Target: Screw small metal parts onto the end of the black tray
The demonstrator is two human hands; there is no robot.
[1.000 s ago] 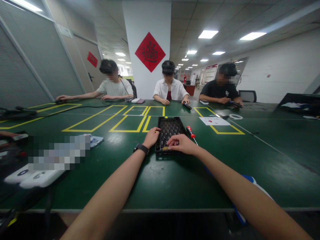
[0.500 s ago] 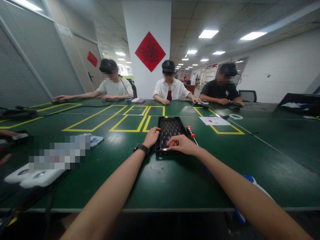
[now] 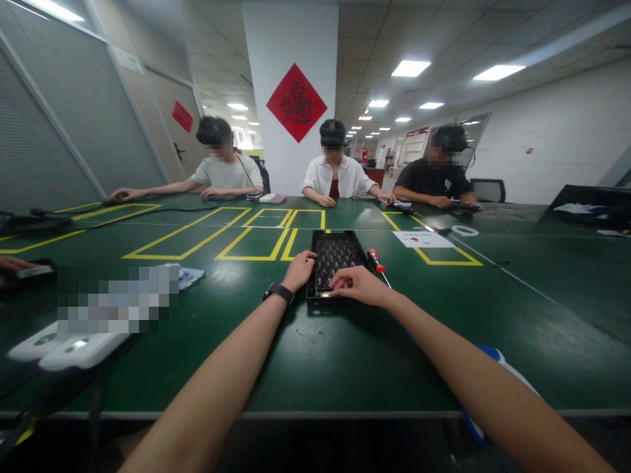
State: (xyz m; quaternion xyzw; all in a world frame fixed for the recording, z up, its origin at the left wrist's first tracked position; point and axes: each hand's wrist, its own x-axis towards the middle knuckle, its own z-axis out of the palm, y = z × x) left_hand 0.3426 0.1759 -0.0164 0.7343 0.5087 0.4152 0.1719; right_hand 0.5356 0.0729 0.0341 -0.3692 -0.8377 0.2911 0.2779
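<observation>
A black rectangular tray (image 3: 340, 251) with rows of small dark, shiny shapes inside lies on the green table in front of me. My left hand (image 3: 300, 269) rests against its left wall, fingers closed on the rim; a dark watch is on that wrist. Over the tray's near right part, my right hand (image 3: 355, 285) has thumb and fingertips pinched together beside a small pale gold piece (image 3: 327, 295) at the near edge. Whether the fingertips grip that piece is too small to tell. Just right of the tray lies a red and black screwdriver (image 3: 376, 261).
White devices (image 3: 73, 348) with cables lie at the left. A paper sheet (image 3: 424, 239) and a white tape ring (image 3: 465, 230) are at the right, beyond the screwdriver. Yellow tape outlines mark the table. Three people in headsets sit opposite; another person's hand shows at the left edge.
My hands and the tray look almost unmoved. The hand of the person at the far left has shifted slightly, and the hand at the left edge has drawn back.
</observation>
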